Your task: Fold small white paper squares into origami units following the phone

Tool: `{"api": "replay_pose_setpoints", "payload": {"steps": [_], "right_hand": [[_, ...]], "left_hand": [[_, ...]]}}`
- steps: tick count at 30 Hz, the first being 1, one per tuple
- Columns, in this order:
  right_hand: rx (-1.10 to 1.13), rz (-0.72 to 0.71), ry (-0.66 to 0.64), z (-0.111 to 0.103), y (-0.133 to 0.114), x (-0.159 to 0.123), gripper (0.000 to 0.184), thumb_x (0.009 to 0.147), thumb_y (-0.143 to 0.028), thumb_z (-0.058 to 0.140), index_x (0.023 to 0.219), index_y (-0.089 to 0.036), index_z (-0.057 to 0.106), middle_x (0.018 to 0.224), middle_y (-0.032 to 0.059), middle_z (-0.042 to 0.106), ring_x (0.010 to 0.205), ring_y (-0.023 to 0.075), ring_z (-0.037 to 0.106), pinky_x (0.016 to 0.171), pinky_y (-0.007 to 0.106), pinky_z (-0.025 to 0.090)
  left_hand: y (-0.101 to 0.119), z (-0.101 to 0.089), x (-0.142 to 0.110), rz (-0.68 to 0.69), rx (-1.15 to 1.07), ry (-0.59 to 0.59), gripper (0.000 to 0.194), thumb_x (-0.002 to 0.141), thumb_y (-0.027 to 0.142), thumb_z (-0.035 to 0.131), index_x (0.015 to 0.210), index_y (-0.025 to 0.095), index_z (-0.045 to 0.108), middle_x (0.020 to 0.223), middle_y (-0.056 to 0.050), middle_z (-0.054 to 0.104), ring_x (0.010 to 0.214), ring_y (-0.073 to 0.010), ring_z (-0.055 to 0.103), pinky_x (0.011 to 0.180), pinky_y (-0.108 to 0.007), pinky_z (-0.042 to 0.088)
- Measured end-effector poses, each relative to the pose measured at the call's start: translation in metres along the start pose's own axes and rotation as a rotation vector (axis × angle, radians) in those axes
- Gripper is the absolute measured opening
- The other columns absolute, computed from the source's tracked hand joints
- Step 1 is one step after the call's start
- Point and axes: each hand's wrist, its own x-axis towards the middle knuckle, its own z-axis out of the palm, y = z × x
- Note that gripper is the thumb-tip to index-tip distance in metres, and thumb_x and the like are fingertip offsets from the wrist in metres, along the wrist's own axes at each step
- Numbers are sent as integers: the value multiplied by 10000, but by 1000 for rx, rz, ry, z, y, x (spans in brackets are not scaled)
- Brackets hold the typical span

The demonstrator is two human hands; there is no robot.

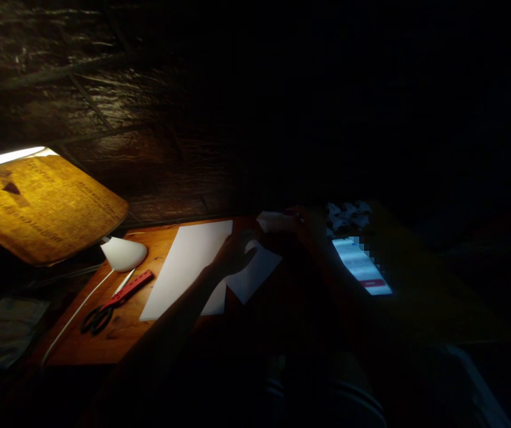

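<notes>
My left hand [232, 252] rests at the right edge of a large white sheet of paper [184, 267], fingers and thumb apart. Beside its thumb, a smaller white paper [255, 273] lies at an angle, partly covered by the hand. Farther back, my right hand [304, 223] is in deep shadow, its fingers closed at the right end of a small white piece of paper [275, 222]. Most of that hand's outline is lost in the dark.
A lamp with a yellow printed shade [50, 208] and white base [124, 254] lights the wooden table [116, 345] from the left. Scissors with black handles [99, 318] and a red perforated strip [134, 285] lie nearby. A lit phone [362, 267] and crumpled material [348, 215] are at right.
</notes>
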Motion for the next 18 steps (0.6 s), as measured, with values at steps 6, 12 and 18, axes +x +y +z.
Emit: {"api": "replay_pose_setpoints", "payload": {"steps": [6,12,18], "right_hand": [[-196,80,-166,8,-6,-11,276,962,-302,510,1067,-228,753,1107,133,704,1077,308,573,926,457,426],[-258,88,-198,10,-14,-16,321,961,-287,495,1178,-198,714,1264,162,631,1226,353,478,988,496,390],[52,-54,-218,3,-35,-19,332,944,-277,536,1209,-129,670,1218,172,665,1112,274,600,959,400,456]], "left_hand": [[-13,-5,-12,-158,54,-39,532,865,365,633,1369,223,537,1433,-135,556,1329,-340,497,1095,-548,415],[-13,3,-11,-196,19,-18,571,809,374,710,1320,170,556,1374,-175,563,1280,-363,496,1068,-539,399],[-10,4,-5,-292,-304,215,182,773,164,628,954,186,635,933,-72,692,893,-239,640,808,-372,496]]}}
